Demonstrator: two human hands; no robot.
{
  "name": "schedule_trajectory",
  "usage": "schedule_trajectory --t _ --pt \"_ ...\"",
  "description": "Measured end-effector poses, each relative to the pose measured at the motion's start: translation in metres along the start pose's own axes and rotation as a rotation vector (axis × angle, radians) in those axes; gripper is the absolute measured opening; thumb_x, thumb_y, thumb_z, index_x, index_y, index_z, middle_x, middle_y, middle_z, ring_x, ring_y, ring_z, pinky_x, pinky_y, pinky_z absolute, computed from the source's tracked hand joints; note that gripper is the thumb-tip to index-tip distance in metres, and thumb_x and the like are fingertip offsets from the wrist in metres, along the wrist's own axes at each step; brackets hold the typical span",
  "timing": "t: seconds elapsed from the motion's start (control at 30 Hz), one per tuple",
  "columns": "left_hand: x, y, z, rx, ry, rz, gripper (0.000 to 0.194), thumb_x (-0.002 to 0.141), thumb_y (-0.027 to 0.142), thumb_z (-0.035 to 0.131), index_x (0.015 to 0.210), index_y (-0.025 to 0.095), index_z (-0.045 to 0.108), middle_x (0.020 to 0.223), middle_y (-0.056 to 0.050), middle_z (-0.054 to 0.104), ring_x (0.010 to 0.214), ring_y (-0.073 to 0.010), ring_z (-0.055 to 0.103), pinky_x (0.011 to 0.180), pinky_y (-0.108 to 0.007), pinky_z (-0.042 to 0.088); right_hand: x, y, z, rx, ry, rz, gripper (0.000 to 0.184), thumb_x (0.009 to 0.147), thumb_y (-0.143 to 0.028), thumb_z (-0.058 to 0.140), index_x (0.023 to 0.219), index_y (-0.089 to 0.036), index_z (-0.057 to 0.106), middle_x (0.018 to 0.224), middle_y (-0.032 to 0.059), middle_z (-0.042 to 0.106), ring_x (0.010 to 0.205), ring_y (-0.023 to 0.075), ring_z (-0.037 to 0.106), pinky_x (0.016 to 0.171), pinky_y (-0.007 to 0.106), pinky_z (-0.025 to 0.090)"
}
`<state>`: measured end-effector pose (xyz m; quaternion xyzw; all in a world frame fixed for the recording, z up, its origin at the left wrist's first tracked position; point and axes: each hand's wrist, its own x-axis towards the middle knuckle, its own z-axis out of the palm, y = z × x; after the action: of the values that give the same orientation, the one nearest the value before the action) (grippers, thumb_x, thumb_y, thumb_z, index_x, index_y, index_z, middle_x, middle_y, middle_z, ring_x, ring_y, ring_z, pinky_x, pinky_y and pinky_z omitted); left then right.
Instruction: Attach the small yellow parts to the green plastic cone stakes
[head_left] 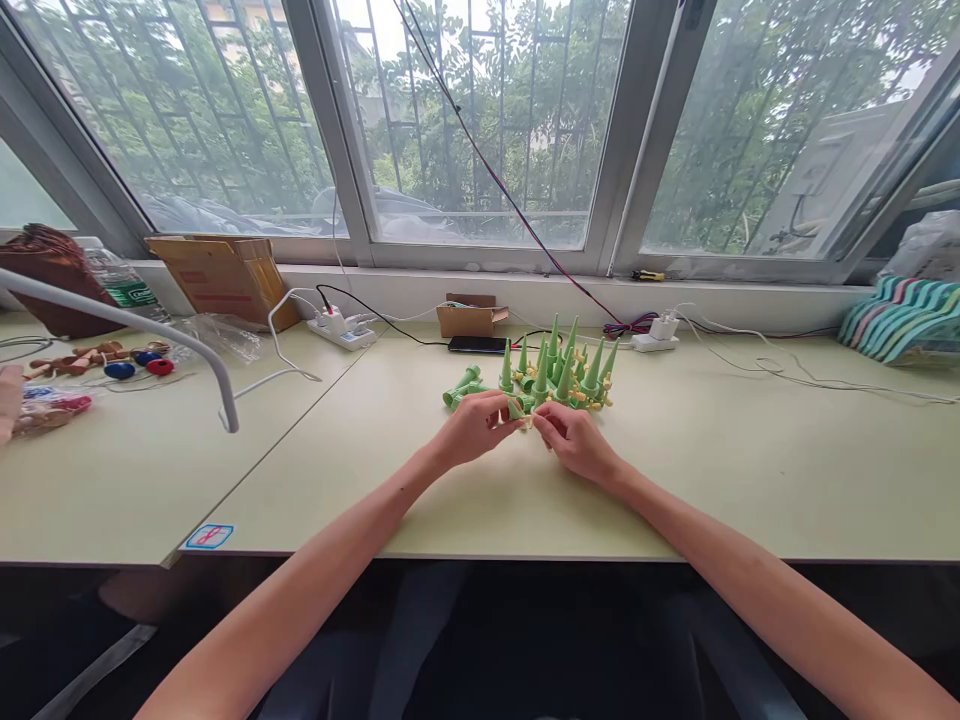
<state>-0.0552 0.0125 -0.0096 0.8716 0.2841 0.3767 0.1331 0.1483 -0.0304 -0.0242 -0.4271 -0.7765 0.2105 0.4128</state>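
My left hand [480, 425] is closed on a green cone-shaped piece [515, 408], tilted between thumb and fingers. Close beside it on the right, my right hand [576, 438] pinches something small and pale yellow [528, 421], partly hidden by the fingertips. Just beyond both hands stands a cluster of upright green cones [553, 350], with small yellow pieces [600, 398] around their bases. Several green tube-like pieces [465, 385] lie on their sides at the cluster's left.
Behind the cluster lie a black phone [478, 345] and a small open cardboard box [469, 318]. Power strips [341, 331] with cables run along the window. At left are a white metal arm [187, 345] and another person's hand [9, 402]; teal hangers [892, 320] stand far right.
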Motion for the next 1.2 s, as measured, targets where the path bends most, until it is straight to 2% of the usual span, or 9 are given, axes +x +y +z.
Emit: schedule_trajectory --t 0.27,0.4,0.57,0.7,0.9,1.07,1.2 --pt "0.007 0.002 -0.006 -0.064 0.157 -0.098 0.019 0.089 0.035 0.059 0.083 0.018 0.065 0.087 -0.004 0.06 0.062 -0.0094 0.052 0.055 -0.023 0.047 -0.001 0.005 0.001 -0.008 0.074 -0.008 0.031 0.098 -0.042 0.042 0.113 -0.018 0.054 0.061 -0.0033 0.057 0.049 0.011 0.049 0.056 0.023 0.04" --pt "0.007 0.002 -0.006 -0.054 0.158 -0.113 0.022 0.089 0.035 0.056 0.077 0.017 0.06 0.079 -0.003 0.057 0.062 -0.0108 0.052 0.052 -0.023 0.045 0.0 0.006 0.001 -0.028 0.082 -0.019 0.032 0.097 -0.041 0.044 0.118 -0.019 0.053 0.067 -0.0018 0.06 0.053 0.0122 0.051 0.058 0.024 0.042" --pt "0.004 0.001 0.0 -0.036 0.064 -0.081 0.021 0.088 0.031 0.056 0.072 0.017 0.055 0.065 0.0 0.051 0.058 -0.011 0.048 0.051 -0.024 0.039 0.001 0.01 0.002 -0.063 0.083 -0.044 0.022 0.096 -0.038 0.048 0.099 -0.02 0.059 0.068 -0.0009 0.062 0.053 0.012 0.05 0.059 0.024 0.041" --pt "0.0 0.0 0.006 -0.031 0.018 -0.069 0.022 0.088 0.029 0.056 0.069 0.018 0.05 0.062 0.002 0.048 0.055 -0.01 0.042 0.05 -0.024 0.035 0.001 0.013 0.001 -0.064 0.048 -0.064 0.024 0.096 -0.036 0.048 0.082 -0.02 0.058 0.065 -0.0008 0.06 0.055 0.012 0.05 0.06 0.024 0.039" --pt "-0.003 0.001 0.011 0.018 -0.001 -0.051 0.029 0.086 0.024 0.056 0.063 0.018 0.038 0.061 0.003 0.043 0.056 -0.0104 0.038 0.052 -0.025 0.031 0.0 0.017 -0.001 -0.099 -0.059 -0.057 0.023 0.095 -0.033 0.047 0.078 -0.02 0.055 0.062 -0.0025 0.056 0.056 0.0121 0.047 0.06 0.025 0.037" --pt "-0.005 0.006 0.016 0.02 -0.02 -0.043 0.03 0.085 0.022 0.057 0.064 0.019 0.037 0.061 0.003 0.042 0.058 -0.0115 0.038 0.054 -0.025 0.03 0.0 0.017 -0.001 -0.133 -0.101 -0.084 0.025 0.095 -0.03 0.046 0.074 -0.019 0.054 0.066 -0.0015 0.055 0.06 0.0124 0.046 0.061 0.025 0.034" --pt "-0.006 0.007 0.018 0.003 -0.023 -0.038 0.031 0.086 0.023 0.057 0.063 0.019 0.037 0.061 0.003 0.041 0.057 -0.011 0.037 0.054 -0.025 0.029 -0.001 0.016 -0.003 -0.131 -0.134 -0.088 0.03 0.096 -0.03 0.044 0.069 -0.019 0.05 0.061 -0.0026 0.051 0.058 0.0117 0.043 0.059 0.024 0.033"
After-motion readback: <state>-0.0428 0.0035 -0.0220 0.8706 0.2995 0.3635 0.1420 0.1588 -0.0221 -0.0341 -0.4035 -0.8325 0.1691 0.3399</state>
